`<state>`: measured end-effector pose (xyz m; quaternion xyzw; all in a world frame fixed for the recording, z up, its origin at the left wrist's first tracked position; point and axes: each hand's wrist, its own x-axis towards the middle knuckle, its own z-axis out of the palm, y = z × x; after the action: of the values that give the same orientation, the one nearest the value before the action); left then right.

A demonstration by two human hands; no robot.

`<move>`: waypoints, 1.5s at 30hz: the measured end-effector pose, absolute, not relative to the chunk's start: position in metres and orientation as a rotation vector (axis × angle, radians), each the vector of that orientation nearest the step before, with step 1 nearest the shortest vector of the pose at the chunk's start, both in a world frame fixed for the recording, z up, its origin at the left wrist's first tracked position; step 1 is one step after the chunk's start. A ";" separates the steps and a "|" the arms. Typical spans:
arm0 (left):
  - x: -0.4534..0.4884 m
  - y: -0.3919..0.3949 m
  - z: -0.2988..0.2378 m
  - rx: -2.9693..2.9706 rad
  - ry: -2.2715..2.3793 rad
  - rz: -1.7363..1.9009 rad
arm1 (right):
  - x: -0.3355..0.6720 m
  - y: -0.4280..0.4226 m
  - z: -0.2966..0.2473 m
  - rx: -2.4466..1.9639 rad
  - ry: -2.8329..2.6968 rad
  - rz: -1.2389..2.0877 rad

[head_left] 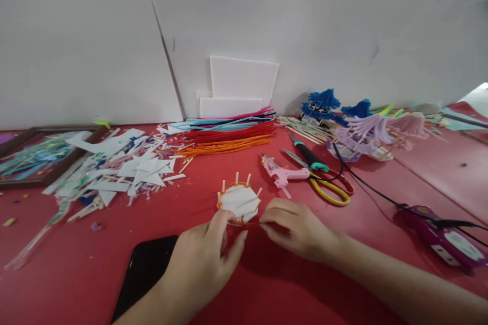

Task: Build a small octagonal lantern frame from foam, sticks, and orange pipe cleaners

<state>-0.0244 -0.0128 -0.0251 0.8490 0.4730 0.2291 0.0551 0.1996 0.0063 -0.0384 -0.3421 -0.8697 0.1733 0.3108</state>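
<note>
A small round white foam disc point(239, 202) with short wooden sticks standing around its rim lies on the red table point(343, 254). An orange pipe cleaner point(249, 224) runs around its edge. My left hand point(206, 259) pinches the near edge of the disc, fingers closed. My right hand point(297, 228) is closed on the free end of the orange pipe cleaner just right of the disc.
A bundle of coloured pipe cleaners point(229, 134) lies behind the disc. White foam scraps point(125, 170) are heaped at left. A pink glue gun point(282, 175), scissors point(328, 183), tassels point(366, 122), a purple power strip point(442, 236) and a black phone point(147, 271) surround the hands.
</note>
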 end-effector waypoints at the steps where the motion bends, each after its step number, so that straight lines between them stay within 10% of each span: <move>1: -0.023 -0.014 -0.029 2.585 1.484 0.637 | 0.198 0.007 -0.044 -0.927 -2.318 0.457; 34: -0.023 0.007 -0.026 2.206 1.578 0.211 | 0.199 0.011 -0.036 -1.717 -2.171 0.553; 45: -0.022 0.009 -0.025 2.188 1.563 0.172 | 0.194 0.012 -0.034 -1.386 -1.894 0.458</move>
<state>-0.0216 0.0087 -0.0247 0.7918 0.5658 0.0621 0.2216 0.1943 0.0118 -0.0337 -0.5394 -0.7370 0.1780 0.3663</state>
